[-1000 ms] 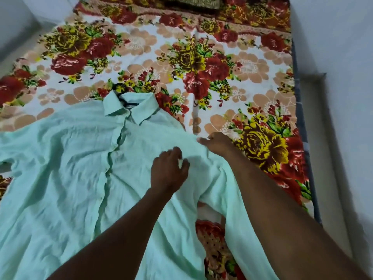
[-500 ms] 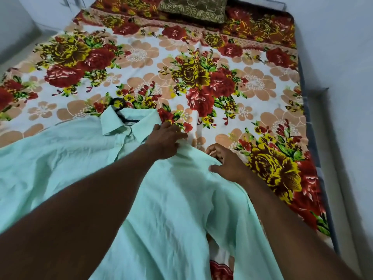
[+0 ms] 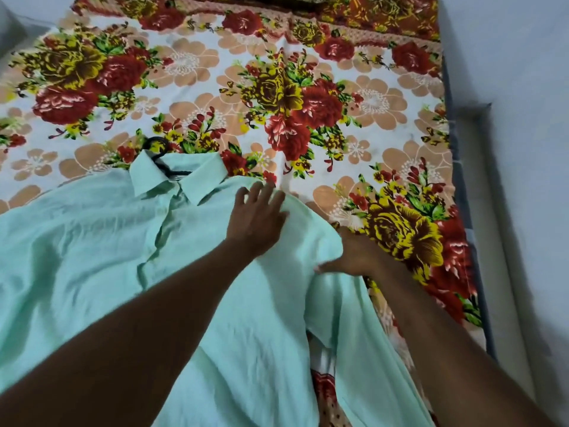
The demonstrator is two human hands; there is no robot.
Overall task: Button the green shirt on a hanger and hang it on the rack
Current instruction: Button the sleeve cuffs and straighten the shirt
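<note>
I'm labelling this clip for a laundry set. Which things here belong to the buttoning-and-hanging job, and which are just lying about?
Part of the job:
- green shirt, spread flat
- black hanger, hook poking out at the collar
- left hand, flat on the shirt's shoulder
- right hand, at the sleeve seam

Just there:
- floral bedsheet under the shirt
- pillow at the top edge

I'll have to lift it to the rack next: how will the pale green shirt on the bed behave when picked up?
The thin pale green shirt is rumpled and creased, so it would probably hang limp. It looks light. The black hanger hook at its collar is likely the firmest place to lift.
</note>
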